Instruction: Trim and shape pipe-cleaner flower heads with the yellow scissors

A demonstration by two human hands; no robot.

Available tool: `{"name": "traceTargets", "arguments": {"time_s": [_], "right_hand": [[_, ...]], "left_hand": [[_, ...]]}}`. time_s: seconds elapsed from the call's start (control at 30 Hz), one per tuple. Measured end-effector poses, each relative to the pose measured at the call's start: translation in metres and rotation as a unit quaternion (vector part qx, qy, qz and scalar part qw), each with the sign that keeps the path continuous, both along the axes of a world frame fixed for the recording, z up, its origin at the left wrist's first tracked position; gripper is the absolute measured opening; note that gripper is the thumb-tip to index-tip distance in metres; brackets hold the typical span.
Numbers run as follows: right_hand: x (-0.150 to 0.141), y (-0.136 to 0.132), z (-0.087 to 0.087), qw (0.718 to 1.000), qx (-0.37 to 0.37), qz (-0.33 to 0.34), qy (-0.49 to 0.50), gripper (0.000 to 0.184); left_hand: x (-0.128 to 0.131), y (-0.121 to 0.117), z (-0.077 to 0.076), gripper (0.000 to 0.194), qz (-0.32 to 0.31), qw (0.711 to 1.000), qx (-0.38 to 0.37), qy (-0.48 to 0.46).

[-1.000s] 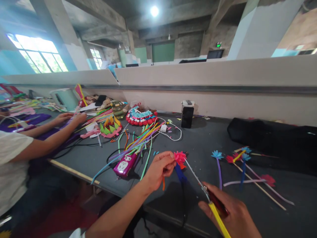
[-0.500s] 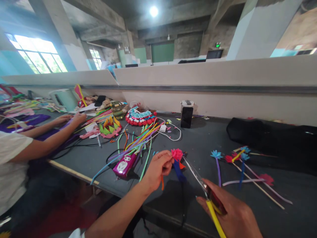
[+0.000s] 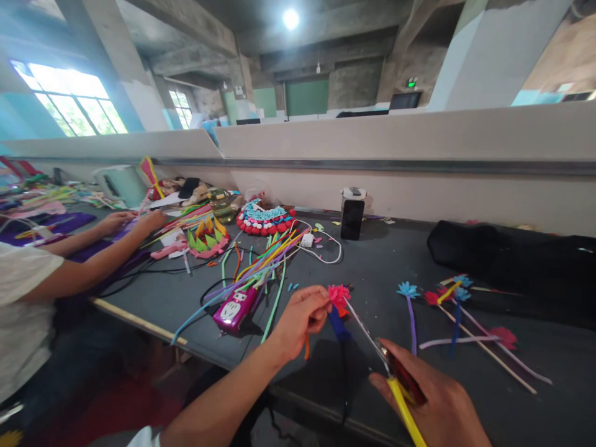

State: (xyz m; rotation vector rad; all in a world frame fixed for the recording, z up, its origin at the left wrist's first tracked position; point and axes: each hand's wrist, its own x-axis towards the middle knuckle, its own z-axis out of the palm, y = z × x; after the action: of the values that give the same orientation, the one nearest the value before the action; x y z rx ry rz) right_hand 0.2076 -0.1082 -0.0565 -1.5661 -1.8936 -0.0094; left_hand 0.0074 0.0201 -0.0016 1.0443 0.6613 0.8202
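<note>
Pinched in my left hand (image 3: 305,318) is a pink craft flower (image 3: 338,294); an orange stem end (image 3: 307,346) hangs below the fingers. My right hand (image 3: 433,391) is closed around scissors (image 3: 372,338) with yellow and dark red handles. Their blade tips meet the right side of the flower; whether they touch a petal I cannot tell. Just beneath the flower show a dark blue strip (image 3: 338,326) and a bit of orange. To the right lie a blue flower on a purple stem (image 3: 411,310) and a small pile of pink, red and blue flowers (image 3: 454,292).
Bundled pipe cleaners (image 3: 265,264) lie over a purple power strip (image 3: 231,310). Behind them sit a pompom piece (image 3: 265,218) and a paper crown (image 3: 207,241). A phone (image 3: 352,218) stands near the partition; a black bag (image 3: 507,261) is at right. A co-worker's arms (image 3: 97,261) reach in from the left.
My left hand and the flower have shifted slightly to the right. The scissor blades look closer together at the flower's edge.
</note>
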Motion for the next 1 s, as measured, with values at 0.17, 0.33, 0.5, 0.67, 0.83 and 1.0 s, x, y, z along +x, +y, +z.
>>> {"name": "traceTargets", "arguments": {"time_s": [0.17, 0.33, 0.5, 0.67, 0.83, 1.0], "right_hand": [[-0.0003, 0.0001, -0.0023, 1.0, 0.005, 0.007, 0.005, 0.035], [-0.0029, 0.0001, -0.0029, 1.0, 0.021, 0.011, 0.015, 0.033], [-0.0035, 0.0003, -0.0011, 1.0, -0.002, 0.004, 0.021, 0.031], [-0.0035, 0.0016, -0.003, 1.0, 0.019, 0.008, 0.014, 0.031], [-0.003, 0.0019, -0.0064, 0.999, 0.024, 0.018, 0.033, 0.031], [-0.0034, 0.0023, -0.0061, 0.993, -0.029, 0.026, 0.108, 0.029]], "left_hand": [[0.0007, -0.0015, 0.0005, 0.025, 0.013, 0.999, 0.021, 0.022], [0.0008, -0.0013, -0.0003, 0.026, 0.01, 1.0, 0.024, 0.009], [0.0011, 0.0001, -0.0021, 0.025, 0.043, 0.999, 0.013, -0.017], [0.0013, -0.0018, -0.0033, 0.027, 0.036, 0.998, 0.041, 0.007], [0.0011, -0.0031, -0.004, 0.028, 0.041, 0.997, 0.066, 0.024], [0.0009, -0.0028, -0.0042, 0.028, 0.045, 0.994, 0.086, 0.044]]}}
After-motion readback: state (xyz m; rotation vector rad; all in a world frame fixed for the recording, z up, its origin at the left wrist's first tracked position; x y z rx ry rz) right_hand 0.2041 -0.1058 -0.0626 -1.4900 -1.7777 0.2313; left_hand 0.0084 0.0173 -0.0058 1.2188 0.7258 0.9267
